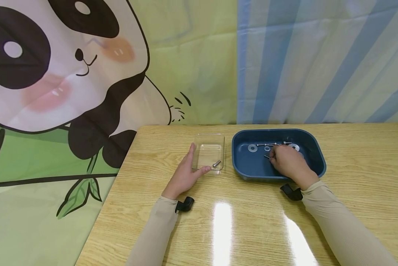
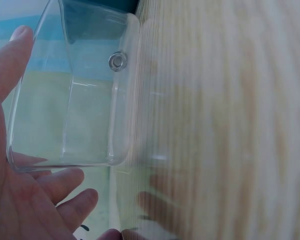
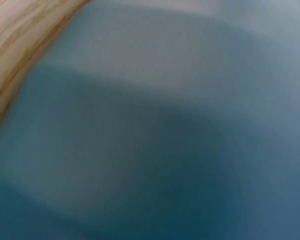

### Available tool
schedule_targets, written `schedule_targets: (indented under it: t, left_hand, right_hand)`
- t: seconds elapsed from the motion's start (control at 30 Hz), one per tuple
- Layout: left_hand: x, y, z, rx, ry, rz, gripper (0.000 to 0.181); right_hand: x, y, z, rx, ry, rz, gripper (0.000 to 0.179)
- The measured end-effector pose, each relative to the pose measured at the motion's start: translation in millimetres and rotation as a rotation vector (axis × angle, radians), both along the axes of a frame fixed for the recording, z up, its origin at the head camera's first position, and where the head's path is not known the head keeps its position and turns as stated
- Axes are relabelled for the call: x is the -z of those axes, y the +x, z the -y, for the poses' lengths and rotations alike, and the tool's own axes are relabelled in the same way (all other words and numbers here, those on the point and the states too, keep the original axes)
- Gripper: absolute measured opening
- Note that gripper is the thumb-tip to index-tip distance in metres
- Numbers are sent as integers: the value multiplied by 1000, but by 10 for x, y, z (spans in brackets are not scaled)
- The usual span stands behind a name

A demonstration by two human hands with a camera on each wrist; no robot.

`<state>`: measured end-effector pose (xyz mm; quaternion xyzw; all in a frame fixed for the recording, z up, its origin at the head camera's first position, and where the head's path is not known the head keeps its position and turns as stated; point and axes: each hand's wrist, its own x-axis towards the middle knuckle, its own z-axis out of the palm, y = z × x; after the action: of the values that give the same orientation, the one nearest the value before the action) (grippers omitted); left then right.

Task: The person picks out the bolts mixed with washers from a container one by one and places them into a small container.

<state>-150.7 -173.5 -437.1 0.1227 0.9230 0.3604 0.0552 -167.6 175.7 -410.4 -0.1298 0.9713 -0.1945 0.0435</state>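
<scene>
A clear plastic box [image 1: 208,138] stands on the table with one hex-socket bolt [image 1: 217,163] in its near right corner. My left hand [image 1: 184,173] rests against the box's near left corner, index finger straight along the left side and thumb along the near side. Inside the blue tray [image 1: 252,173], my right hand [image 1: 289,161] pinches a small screw [image 1: 267,157], whose thin end shows past the fingertips. Behind that hand lie several screws [image 1: 268,144], a large washer [image 1: 252,148] and a smaller washer [image 1: 267,149]. The right wrist view shows only blurred tray wall.
Another large washer [image 1: 295,146] lies on the tray's right side, partly behind the right hand. The wooden table [image 1: 252,221] ends at a patterned curtain [image 1: 199,74] along the back. Each wrist wears a black camera mount [image 1: 185,204].
</scene>
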Motion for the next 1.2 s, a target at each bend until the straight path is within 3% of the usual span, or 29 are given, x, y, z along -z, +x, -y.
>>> schedule_targets:
  t: [0.7,1.2]
  left_hand:
    - [19,-14,1,-4,-18,-5,109]
    - [1,-6,-4,-5,-19,11,108]
  right_hand:
    - [-25,8,20,17,-24,-87,14]
    - [-134,61,100,29,-44,-131,12]
